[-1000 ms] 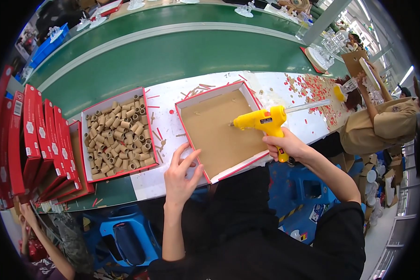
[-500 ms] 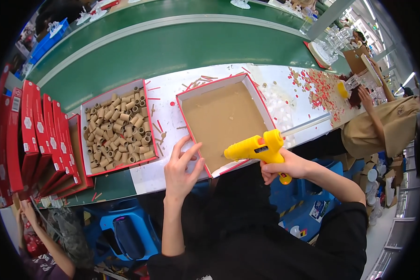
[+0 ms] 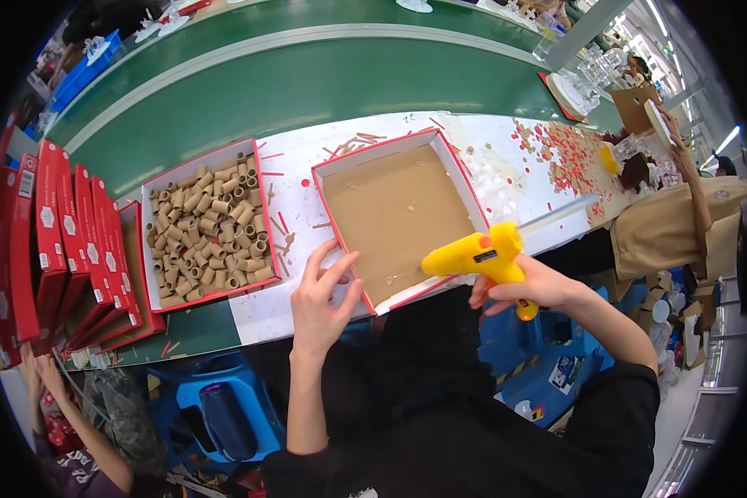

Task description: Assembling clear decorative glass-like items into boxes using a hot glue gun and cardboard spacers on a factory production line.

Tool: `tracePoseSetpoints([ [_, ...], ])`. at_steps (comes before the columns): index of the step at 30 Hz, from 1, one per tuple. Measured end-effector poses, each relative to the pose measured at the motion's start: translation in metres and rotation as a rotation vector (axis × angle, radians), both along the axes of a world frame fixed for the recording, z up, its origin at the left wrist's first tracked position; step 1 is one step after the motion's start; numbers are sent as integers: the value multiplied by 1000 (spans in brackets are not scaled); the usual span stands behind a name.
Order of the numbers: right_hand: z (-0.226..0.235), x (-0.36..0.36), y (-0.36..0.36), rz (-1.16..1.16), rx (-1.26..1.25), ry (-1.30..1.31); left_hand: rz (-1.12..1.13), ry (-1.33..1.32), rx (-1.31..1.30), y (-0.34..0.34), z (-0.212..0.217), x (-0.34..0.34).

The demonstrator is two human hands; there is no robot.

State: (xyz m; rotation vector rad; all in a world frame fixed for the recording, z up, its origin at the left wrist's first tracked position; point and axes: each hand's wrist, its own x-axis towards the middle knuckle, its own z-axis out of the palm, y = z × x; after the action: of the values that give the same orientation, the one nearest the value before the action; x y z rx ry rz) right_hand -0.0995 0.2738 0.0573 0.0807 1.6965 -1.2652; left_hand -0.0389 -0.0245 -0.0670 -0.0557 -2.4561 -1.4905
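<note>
A shallow red-edged box (image 3: 397,217) with a bare brown cardboard bottom lies on the white table top in front of me. My left hand (image 3: 322,295) rests on its near left corner with the fingers spread on the rim. A yellow hot glue gun (image 3: 478,255) is gripped in my right hand (image 3: 524,290), its nozzle pointing left over the box's near right edge. To the left stands a second red-edged box (image 3: 205,224) filled with several short brown cardboard tubes.
Red flat boxes (image 3: 58,241) stand stacked at the far left. A green conveyor belt (image 3: 307,83) runs behind the table. Red sticks and scraps (image 3: 556,153) litter the white top at right. Another person (image 3: 681,216) sits at right; someone's arm (image 3: 83,440) shows at lower left.
My right hand has drawn the glue gun down and toward me, from over the box's far right side to its near right edge. The left hand stays on the box corner.
</note>
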Motion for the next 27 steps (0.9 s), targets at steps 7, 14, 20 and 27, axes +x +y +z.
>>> tracePoseSetpoints([
  [7,4,1,40,-109,118,83,6,25,-14,-1,-3,2],
  [14,1,4,39,-112,240,132,5,13,-2,0,-3,2],
  [20,-1,0,53,-66,328,118,14,-37,7,1,0,0],
  [27,-20,-23,116,-463,-33,223,46,7,-9,2,-2,1],
])
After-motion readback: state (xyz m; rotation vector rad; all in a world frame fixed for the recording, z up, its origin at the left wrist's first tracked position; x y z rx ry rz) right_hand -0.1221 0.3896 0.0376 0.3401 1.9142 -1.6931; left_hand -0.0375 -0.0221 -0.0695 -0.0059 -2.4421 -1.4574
